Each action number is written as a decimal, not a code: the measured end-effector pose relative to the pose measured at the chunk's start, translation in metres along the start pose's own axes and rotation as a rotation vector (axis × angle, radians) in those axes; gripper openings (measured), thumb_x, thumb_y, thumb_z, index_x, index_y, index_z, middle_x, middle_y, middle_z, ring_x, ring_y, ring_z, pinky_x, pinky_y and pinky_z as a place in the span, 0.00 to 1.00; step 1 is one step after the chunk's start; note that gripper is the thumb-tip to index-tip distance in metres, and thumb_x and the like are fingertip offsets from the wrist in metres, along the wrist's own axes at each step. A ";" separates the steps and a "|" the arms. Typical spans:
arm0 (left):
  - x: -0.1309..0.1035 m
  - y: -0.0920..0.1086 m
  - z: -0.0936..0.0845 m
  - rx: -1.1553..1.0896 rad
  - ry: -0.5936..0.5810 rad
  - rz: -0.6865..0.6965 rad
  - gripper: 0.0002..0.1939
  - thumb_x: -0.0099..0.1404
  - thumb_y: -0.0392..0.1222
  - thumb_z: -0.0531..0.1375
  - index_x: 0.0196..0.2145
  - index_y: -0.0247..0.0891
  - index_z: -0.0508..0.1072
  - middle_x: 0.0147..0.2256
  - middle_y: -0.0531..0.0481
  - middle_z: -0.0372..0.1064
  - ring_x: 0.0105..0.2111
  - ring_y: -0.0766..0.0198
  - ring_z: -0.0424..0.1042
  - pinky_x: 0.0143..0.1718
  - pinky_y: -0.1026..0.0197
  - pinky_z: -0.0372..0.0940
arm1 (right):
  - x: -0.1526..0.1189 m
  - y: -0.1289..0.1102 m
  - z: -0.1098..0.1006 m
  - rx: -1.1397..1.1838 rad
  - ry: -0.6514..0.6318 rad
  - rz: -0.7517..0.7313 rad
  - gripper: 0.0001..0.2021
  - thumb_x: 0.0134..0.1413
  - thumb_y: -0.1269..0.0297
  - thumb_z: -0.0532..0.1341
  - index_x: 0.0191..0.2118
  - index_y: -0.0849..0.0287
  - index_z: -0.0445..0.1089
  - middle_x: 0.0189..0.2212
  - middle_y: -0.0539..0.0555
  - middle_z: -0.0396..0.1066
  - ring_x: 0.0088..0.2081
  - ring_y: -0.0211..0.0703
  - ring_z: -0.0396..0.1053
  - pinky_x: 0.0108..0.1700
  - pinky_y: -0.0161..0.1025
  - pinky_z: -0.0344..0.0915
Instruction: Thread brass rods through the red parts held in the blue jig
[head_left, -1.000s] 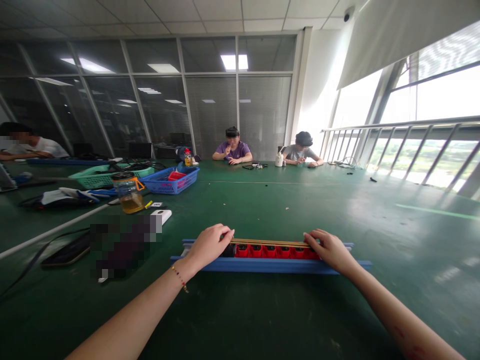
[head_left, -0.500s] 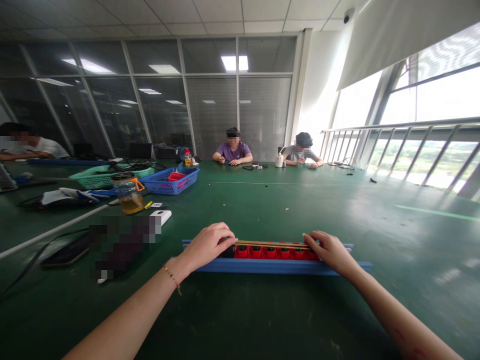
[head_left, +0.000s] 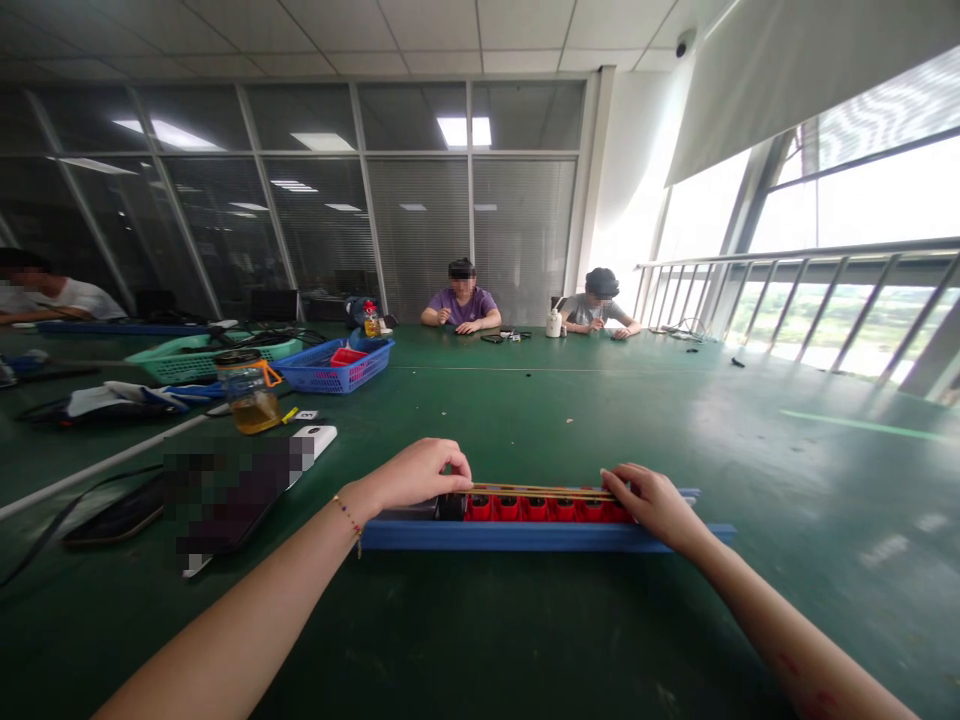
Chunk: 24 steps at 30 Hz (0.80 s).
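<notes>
A thin tan rubber band (head_left: pixel 541 491) runs in two taut strands between my hands. My left hand (head_left: pixel 427 468) pinches its left end between thumb and index finger. My right hand (head_left: pixel 654 502) is closed at the other end, its fingertips near the right part of a blue channel (head_left: pixel 525 538). Several red pieces (head_left: pixel 534 509) with dark tops sit in a row inside this channel. A black piece (head_left: pixel 452 507) lies at the left of the row, below my left fingers. The band passes just above the row; contact with the pieces cannot be made out.
On the left are a power bank (head_left: pixel 319 437), a jar (head_left: pixel 251 400) of amber liquid, a blue basket (head_left: pixel 337 375), a green basket (head_left: pixel 172 362) and white gloves (head_left: pixel 112 400). Co-workers sit across the green table (head_left: pixel 480 420) and far left. A railing (head_left: pixel 810 300) stands at the right.
My left hand has risen slightly off the channel, uncovering the black piece. The band stays stretched between both hands. The view has shifted a little.
</notes>
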<state>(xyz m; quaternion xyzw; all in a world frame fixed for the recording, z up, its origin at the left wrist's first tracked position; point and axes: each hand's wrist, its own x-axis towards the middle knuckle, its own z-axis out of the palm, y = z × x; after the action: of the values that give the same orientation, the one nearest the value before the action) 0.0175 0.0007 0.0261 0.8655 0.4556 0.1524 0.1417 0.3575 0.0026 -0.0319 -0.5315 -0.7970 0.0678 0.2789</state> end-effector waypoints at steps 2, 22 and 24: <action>0.001 0.005 -0.004 0.037 0.027 0.014 0.14 0.58 0.51 0.54 0.29 0.43 0.75 0.30 0.52 0.70 0.31 0.63 0.67 0.31 0.65 0.58 | 0.000 0.001 0.000 0.027 -0.002 0.016 0.21 0.56 0.49 0.47 0.26 0.56 0.68 0.24 0.51 0.68 0.26 0.41 0.64 0.30 0.36 0.60; 0.032 -0.067 0.009 0.204 0.184 -0.130 0.11 0.56 0.49 0.54 0.29 0.44 0.74 0.32 0.52 0.72 0.31 0.63 0.69 0.30 0.65 0.57 | -0.001 0.022 -0.020 0.165 -0.138 0.068 0.22 0.53 0.45 0.49 0.22 0.58 0.63 0.18 0.46 0.60 0.23 0.37 0.59 0.26 0.32 0.57; 0.039 -0.071 0.022 0.182 0.127 -0.146 0.10 0.55 0.47 0.55 0.28 0.44 0.75 0.31 0.52 0.73 0.31 0.63 0.69 0.30 0.65 0.58 | -0.002 0.021 -0.021 0.139 -0.183 0.031 0.22 0.54 0.46 0.49 0.22 0.58 0.64 0.18 0.46 0.60 0.23 0.36 0.58 0.26 0.32 0.56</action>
<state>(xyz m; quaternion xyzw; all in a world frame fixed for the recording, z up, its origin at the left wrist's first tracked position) -0.0062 0.0692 -0.0161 0.8279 0.5375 0.1540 0.0441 0.3858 0.0058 -0.0236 -0.5146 -0.8043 0.1751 0.2401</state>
